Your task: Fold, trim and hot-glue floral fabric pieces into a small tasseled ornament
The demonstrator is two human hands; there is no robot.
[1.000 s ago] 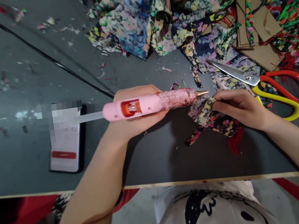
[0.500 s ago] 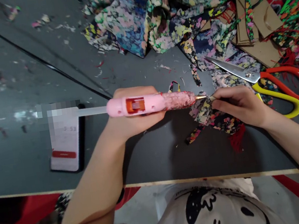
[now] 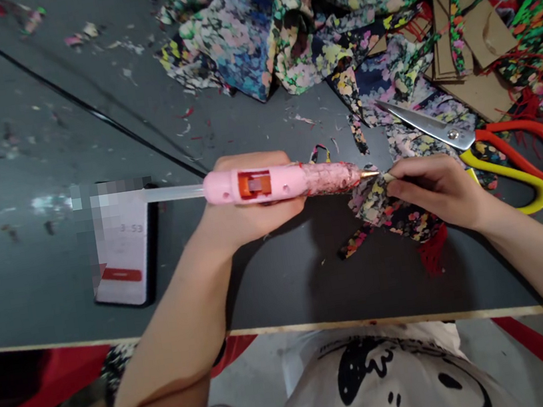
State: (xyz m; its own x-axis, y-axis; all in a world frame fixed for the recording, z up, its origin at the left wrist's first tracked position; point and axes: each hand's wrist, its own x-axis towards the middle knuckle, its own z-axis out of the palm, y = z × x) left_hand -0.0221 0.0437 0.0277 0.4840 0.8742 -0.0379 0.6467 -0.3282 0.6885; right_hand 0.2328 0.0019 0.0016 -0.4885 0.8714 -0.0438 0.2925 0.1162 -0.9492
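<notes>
My left hand (image 3: pixel 246 217) is wrapped round a pink glue gun (image 3: pixel 289 181) held level above the grey table (image 3: pixel 274 291), a clear glue stick poking out of its back end. Its brass tip touches a small folded piece of flowered fabric (image 3: pixel 383 204). My right hand (image 3: pixel 439 190) pinches that piece at its top edge, right at the nozzle. A red tassel (image 3: pixel 433 255) hangs out from under the fabric piece.
Scissors with red and yellow handles (image 3: pixel 490 146) lie just right of my right hand. A heap of flowered cloth (image 3: pixel 278 34) and brown card pieces (image 3: pixel 472 47) fill the far right. A phone (image 3: pixel 124 251) lies left of my left arm. A black cable (image 3: pixel 64 94) crosses the table.
The glue gun has moved a little to the right, so its tip, apart from the fabric a second ago, now touches the piece in my right hand.
</notes>
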